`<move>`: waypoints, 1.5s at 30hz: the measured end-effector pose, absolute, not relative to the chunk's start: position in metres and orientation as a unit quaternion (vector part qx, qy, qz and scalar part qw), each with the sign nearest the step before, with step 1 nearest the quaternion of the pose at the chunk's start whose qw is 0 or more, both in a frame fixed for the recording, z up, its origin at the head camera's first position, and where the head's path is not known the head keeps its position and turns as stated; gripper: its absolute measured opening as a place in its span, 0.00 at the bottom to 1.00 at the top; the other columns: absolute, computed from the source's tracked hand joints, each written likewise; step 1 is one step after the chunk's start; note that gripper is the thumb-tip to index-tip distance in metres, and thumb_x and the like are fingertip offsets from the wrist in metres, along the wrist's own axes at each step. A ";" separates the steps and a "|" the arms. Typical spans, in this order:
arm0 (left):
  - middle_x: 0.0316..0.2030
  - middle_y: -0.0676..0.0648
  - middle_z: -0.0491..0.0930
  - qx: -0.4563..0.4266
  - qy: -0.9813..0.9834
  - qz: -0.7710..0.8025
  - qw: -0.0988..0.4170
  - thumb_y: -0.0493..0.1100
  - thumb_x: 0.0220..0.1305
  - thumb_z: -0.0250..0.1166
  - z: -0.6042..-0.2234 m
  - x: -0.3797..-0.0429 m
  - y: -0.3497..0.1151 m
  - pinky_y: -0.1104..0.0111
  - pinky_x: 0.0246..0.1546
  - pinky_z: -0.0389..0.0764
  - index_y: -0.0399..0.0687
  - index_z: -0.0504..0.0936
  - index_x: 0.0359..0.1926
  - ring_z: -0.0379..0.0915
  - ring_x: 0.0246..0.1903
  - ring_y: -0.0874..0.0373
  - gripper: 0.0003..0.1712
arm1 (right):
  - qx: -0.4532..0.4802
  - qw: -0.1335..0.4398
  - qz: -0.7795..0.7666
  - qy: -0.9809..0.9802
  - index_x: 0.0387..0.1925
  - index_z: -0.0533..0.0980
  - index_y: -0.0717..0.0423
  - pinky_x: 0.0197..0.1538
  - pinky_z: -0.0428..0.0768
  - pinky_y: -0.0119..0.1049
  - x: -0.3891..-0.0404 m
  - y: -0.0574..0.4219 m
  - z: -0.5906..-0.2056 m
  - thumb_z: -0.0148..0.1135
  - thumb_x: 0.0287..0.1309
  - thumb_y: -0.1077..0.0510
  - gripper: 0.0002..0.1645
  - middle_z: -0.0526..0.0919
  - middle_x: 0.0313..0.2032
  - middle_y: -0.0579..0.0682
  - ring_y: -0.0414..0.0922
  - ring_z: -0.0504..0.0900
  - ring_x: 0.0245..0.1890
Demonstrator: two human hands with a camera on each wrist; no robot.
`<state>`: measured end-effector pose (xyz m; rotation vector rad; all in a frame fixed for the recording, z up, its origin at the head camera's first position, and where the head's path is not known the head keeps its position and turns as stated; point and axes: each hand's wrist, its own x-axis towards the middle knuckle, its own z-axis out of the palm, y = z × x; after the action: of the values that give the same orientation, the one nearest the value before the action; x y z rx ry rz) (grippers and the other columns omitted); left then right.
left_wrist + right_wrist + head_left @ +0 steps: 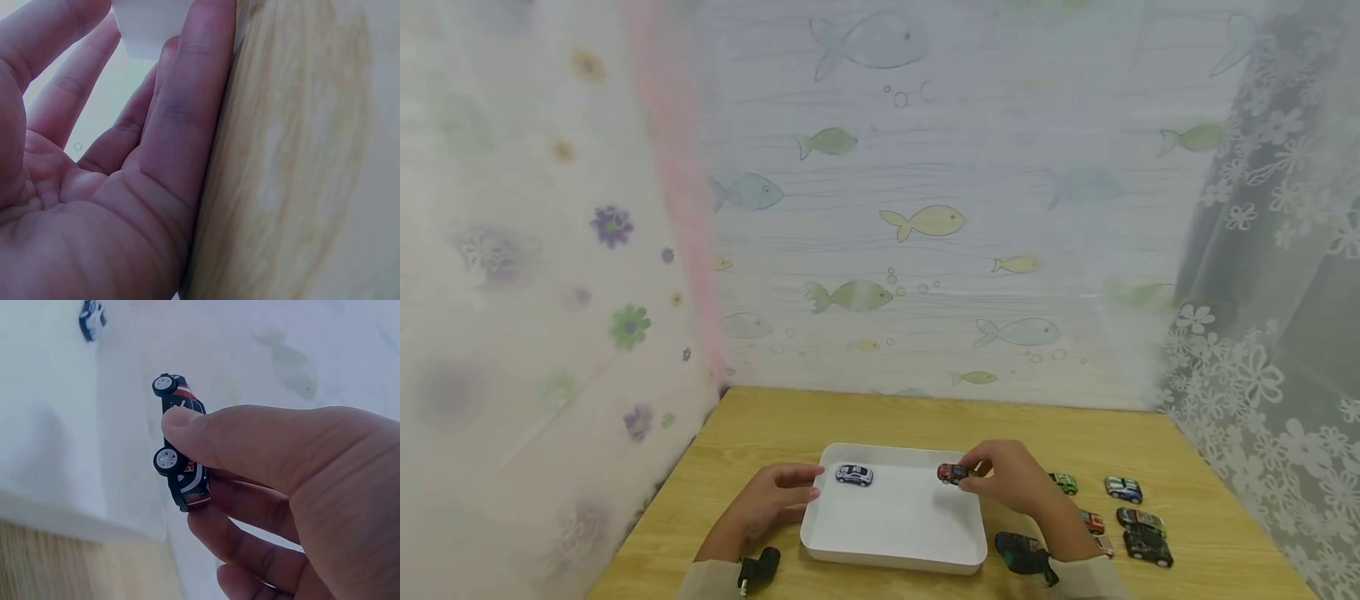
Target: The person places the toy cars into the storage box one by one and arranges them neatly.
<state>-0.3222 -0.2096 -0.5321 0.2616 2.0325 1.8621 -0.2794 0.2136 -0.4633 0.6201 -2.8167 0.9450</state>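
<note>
- white, probably plastic, the shallow rectangular tray (891, 517) sits on the yellow wood-grain worktop (775, 417), between the two hands.
- the black toy car with red markings and white wheels (952, 473) is above the right part of the tray, near its right wall, with a shadow on the tray floor below.
- the right hand (1006, 479) has its grip closed on that car, thumb along one side between the wheels, fingers behind.
- the left hand (772, 498) grips nothing: its fingers are loosely bent, tips at the tray's left wall; whether they press on it i cannot tell.
- the step in hand looks like bringing the car into the tray, where a white toy car with dark blue markings (854, 476) rests near the far left corner.
- the next move would call for lowering the car level, clear of the right wall, until its wheels meet the floor, then parting thumb and fingers.
- on the worktop right of the tray lie more, among them a green toy car (1064, 482), a white-and-blue toy car (1123, 489) and a black toy car (1148, 547).
</note>
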 end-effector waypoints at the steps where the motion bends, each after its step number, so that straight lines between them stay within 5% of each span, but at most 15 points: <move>1: 0.66 0.37 0.77 0.094 0.723 0.659 0.185 0.42 0.66 0.73 -0.532 -0.323 -0.210 0.55 0.52 0.88 0.40 0.79 0.66 0.81 0.55 0.51 0.29 | 0.208 0.055 0.313 -0.925 0.41 0.89 0.46 0.32 0.81 0.29 -0.281 0.210 -0.463 0.78 0.56 0.51 0.11 0.88 0.38 0.40 0.36 0.83 0.33; 45: 0.67 0.37 0.76 0.095 0.724 0.656 0.188 0.43 0.66 0.73 -0.530 -0.322 -0.210 0.54 0.53 0.88 0.41 0.79 0.67 0.81 0.57 0.50 0.31 | 0.249 -0.040 0.323 -0.912 0.35 0.91 0.50 0.34 0.80 0.27 -0.313 0.085 -0.473 0.80 0.51 0.58 0.07 0.88 0.31 0.38 0.33 0.81 0.30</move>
<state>-0.3222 -0.2098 -0.5298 0.2678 2.0377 1.8460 -0.3134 0.0848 -0.4735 0.8016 -2.9413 1.0407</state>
